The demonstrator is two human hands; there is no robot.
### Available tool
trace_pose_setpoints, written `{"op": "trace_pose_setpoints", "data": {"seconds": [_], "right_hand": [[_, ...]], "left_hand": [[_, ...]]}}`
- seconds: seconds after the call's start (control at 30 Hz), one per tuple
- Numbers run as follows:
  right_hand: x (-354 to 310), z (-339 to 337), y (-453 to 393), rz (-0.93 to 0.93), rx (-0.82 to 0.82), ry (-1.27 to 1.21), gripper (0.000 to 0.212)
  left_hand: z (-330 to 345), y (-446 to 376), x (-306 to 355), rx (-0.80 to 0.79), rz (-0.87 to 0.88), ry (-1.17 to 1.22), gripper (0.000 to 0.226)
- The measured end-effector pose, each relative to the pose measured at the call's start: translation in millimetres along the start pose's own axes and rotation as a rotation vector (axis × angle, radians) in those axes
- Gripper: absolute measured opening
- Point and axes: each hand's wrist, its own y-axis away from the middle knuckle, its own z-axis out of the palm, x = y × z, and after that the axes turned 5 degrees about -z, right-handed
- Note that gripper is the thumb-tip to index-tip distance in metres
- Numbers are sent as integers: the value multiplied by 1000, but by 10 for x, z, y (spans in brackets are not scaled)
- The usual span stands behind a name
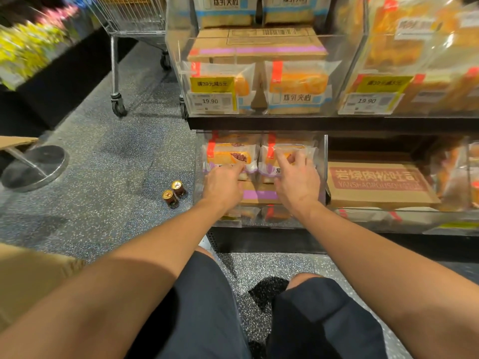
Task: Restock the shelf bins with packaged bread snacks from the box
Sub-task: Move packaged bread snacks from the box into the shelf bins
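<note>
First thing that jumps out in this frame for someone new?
Both bare arms reach into the lower clear bin, the left hand and right hand each at an upright bread pack. Next, yellow price tags on the bin above, and two small cans standing on the floor to the left.

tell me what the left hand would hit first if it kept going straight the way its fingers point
Likely the left bread packet standing in the lower clear bin. The left hand has its fingertips at that packet's lower edge already, though whether they touch is unclear.
</note>
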Motion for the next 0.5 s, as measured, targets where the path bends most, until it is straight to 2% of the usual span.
{"op": "trace_pose_setpoints", "data": {"seconds": [0.3,0.5], "right_hand": [[-75,58,-47,71,30,0,56],[-54,39,0,120,65,-78,52]], "left_hand": [[-82,64,106,-52,-63,32,41],[-93,103,108,-33,-72,50,44]]}}
